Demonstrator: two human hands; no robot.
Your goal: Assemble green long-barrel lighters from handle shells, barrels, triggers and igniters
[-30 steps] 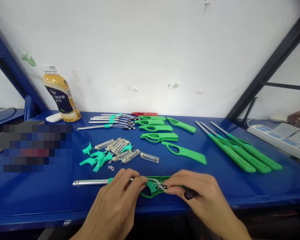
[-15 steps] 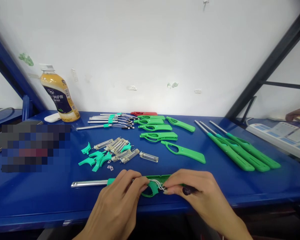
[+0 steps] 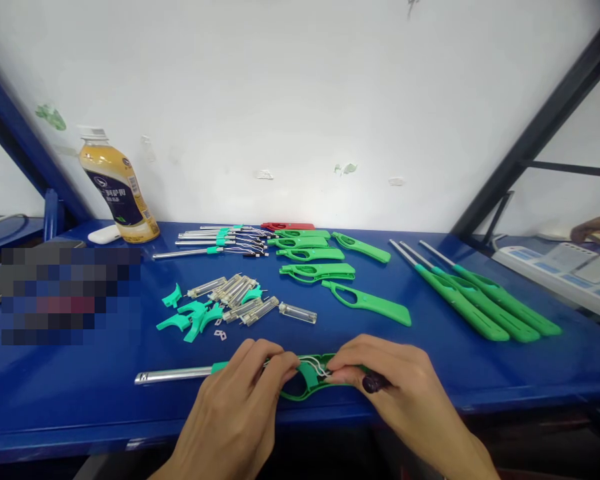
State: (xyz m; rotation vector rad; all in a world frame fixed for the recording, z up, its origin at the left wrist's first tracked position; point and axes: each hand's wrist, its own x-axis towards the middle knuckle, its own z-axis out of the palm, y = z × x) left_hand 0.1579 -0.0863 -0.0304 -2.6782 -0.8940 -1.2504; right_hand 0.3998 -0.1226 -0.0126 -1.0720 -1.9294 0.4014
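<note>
An open green lighter shell lies at the table's front edge, with a teal trigger and white wires inside. A metal tube with a teal collar points left from it. My left hand pinches the shell near the collar, fingertips beside the wires. My right hand has thumb and forefinger closed at the wires' right end; what is between the fingertips is mostly hidden. A dark, round-ended tool is also tucked in my right hand.
Behind lie clear fuel tubes, teal triggers, wired metal tubes and green shells. Assembled lighters and a white power strip are right, a bottle left. Another person's hand shows far right.
The metal tube's tip has shifted slightly left and down, and the shell has tilted a little between my hands. My right fingertips remain at the wire ends.
</note>
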